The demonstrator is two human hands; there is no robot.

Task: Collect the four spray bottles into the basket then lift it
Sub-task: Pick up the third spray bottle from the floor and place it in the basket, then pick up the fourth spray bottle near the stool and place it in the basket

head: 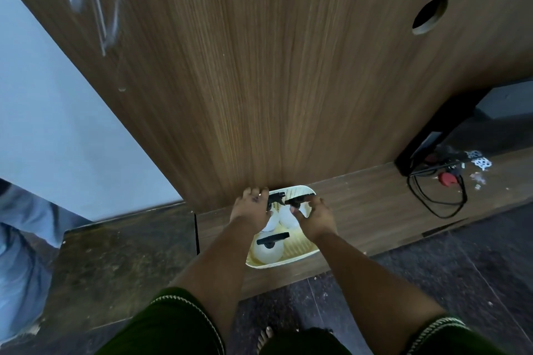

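Note:
A pale yellow perforated basket (300, 255) sits on a low wooden ledge at the foot of a large wood panel. Three white spray bottles with black trigger heads show inside it. One stands at the near left (268, 252). Two are at the far end, one (287, 217) in the middle and one (270, 226) partly under my left hand. My left hand (250, 207) wraps over the left rim and my right hand (315, 220) over the right rim, thumbs inside. My hands and forearms hide the rest of the basket's inside.
The wood panel (274, 81) rises right behind the basket. A black cable loop (438, 196) and a power strip lie on the ledge to the right. Another person's jeans-clad leg (20, 239) stands at far left. My bare foot (265, 337) is on the dark tiled floor.

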